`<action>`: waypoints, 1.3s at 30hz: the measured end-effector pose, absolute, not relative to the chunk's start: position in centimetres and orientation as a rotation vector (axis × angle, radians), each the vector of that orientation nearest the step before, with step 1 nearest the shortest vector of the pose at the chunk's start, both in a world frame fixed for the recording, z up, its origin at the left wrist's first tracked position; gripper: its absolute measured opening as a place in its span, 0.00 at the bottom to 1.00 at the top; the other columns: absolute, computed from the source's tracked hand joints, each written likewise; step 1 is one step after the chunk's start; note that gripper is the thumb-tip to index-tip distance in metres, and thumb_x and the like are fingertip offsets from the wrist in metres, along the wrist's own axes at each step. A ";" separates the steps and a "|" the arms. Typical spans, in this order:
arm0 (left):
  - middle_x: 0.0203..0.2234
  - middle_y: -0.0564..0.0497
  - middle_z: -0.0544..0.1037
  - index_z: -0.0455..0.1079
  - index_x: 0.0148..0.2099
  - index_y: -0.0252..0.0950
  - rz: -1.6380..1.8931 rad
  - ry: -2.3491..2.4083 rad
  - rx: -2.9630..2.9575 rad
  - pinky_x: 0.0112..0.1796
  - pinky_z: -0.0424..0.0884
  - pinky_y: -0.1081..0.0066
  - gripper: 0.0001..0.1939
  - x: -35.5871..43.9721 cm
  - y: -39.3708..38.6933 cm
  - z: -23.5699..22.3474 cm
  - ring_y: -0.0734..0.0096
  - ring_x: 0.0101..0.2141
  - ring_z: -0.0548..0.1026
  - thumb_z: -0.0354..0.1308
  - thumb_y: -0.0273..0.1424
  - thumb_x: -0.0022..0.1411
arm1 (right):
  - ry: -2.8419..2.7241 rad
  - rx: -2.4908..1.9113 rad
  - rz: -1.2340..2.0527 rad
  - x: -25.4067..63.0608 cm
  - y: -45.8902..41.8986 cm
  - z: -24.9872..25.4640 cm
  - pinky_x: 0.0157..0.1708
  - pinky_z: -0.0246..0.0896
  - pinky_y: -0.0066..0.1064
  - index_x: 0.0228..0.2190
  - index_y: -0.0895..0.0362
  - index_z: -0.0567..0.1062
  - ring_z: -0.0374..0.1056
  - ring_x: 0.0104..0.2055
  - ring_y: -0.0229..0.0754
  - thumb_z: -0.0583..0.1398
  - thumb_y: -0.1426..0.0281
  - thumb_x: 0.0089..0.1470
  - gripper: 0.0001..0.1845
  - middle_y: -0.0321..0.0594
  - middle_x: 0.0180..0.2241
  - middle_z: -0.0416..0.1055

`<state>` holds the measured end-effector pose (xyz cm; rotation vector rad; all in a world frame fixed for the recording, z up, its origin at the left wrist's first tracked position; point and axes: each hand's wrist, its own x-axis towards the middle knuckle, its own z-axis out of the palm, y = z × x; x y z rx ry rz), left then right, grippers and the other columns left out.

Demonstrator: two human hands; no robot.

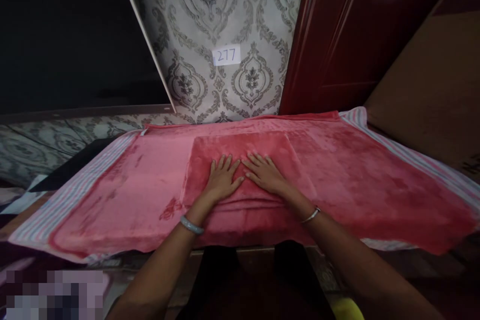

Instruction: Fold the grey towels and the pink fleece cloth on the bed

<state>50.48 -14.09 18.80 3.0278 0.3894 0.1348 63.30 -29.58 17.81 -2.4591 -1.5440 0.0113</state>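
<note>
A folded pink-red plush cloth [296, 170] forms a neat rectangle in the middle of the view. Both hands rest flat on top of it, side by side, with fingers pointing away from me. My left hand [223, 178] is spread on its left half, and my right hand [264, 172] is spread on its right half. The thumbs are close together but apart. Layered folds show along the cloth's near edge. Beneath it lies a larger pink plush blanket [123, 200], spread over a long surface. What the folded cloth is exactly, I cannot tell.
A striped sheet [82, 205] shows under the blanket at both ends. A large dark screen [75, 35] stands at the back left. Behind are patterned wallpaper with a paper label [226, 55] reading 277, and a dark red door [345, 35]. A big cardboard box [431, 85] stands right.
</note>
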 end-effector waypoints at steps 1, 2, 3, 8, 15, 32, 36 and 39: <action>0.73 0.42 0.51 0.54 0.74 0.43 0.134 0.374 3.023 0.68 0.44 0.40 0.34 50.3 -14.0 18.9 0.48 0.72 0.47 0.48 0.48 0.71 | -1.565 -2.447 0.025 63.1 -30.1 17.7 0.69 0.42 0.56 0.70 0.46 0.58 0.43 0.74 0.50 0.47 0.56 0.70 0.30 0.42 0.73 0.47; 0.73 0.42 0.52 0.54 0.74 0.44 0.132 0.355 3.019 0.68 0.45 0.41 0.34 50.1 -13.9 19.0 0.49 0.72 0.48 0.48 0.48 0.71 | -1.584 -2.437 0.035 62.8 -30.6 17.6 0.69 0.42 0.55 0.69 0.46 0.58 0.43 0.74 0.50 0.47 0.56 0.70 0.30 0.42 0.73 0.48; 0.73 0.43 0.53 0.54 0.74 0.44 0.131 0.338 3.015 0.68 0.45 0.42 0.33 49.7 -13.8 19.0 0.50 0.72 0.49 0.48 0.48 0.71 | -1.600 -2.429 0.045 62.4 -31.3 17.5 0.69 0.42 0.55 0.69 0.46 0.59 0.44 0.74 0.50 0.47 0.56 0.70 0.29 0.42 0.72 0.49; 0.70 0.44 0.61 0.59 0.71 0.45 0.117 0.245 3.010 0.68 0.47 0.44 0.30 46.6 -12.9 20.2 0.53 0.70 0.56 0.48 0.46 0.72 | -1.655 -2.333 0.107 61.4 -34.6 17.6 0.69 0.48 0.51 0.67 0.48 0.64 0.50 0.72 0.48 0.48 0.58 0.70 0.28 0.41 0.69 0.57; 0.71 0.38 0.58 0.61 0.71 0.39 0.292 0.716 3.028 0.68 0.46 0.41 0.30 43.2 -10.8 20.8 0.49 0.71 0.53 0.48 0.42 0.72 | -1.266 -2.439 -0.198 65.6 -37.2 17.5 0.68 0.46 0.56 0.66 0.53 0.66 0.46 0.73 0.55 0.49 0.58 0.68 0.30 0.47 0.70 0.55; 0.72 0.36 0.53 0.56 0.73 0.35 0.336 0.718 3.100 0.56 0.72 0.52 0.32 42.5 -10.1 16.4 0.49 0.71 0.52 0.41 0.45 0.74 | -1.141 -2.486 -0.283 65.9 -38.2 12.0 0.68 0.48 0.54 0.68 0.52 0.61 0.45 0.74 0.51 0.45 0.55 0.69 0.32 0.44 0.71 0.53; 0.72 0.35 0.53 0.57 0.72 0.33 0.341 0.719 3.111 0.56 0.72 0.52 0.32 42.5 -10.3 16.6 0.49 0.71 0.51 0.41 0.44 0.74 | -1.143 -2.483 -0.315 65.9 -38.1 11.9 0.67 0.48 0.55 0.69 0.50 0.59 0.44 0.74 0.52 0.45 0.55 0.69 0.32 0.44 0.71 0.52; 0.72 0.36 0.53 0.57 0.72 0.34 0.367 0.713 3.089 0.57 0.71 0.50 0.32 42.6 -10.4 16.7 0.49 0.71 0.51 0.41 0.44 0.74 | -1.144 -2.519 -0.288 65.9 -38.0 12.2 0.67 0.48 0.54 0.69 0.51 0.60 0.43 0.74 0.51 0.45 0.55 0.69 0.32 0.44 0.72 0.51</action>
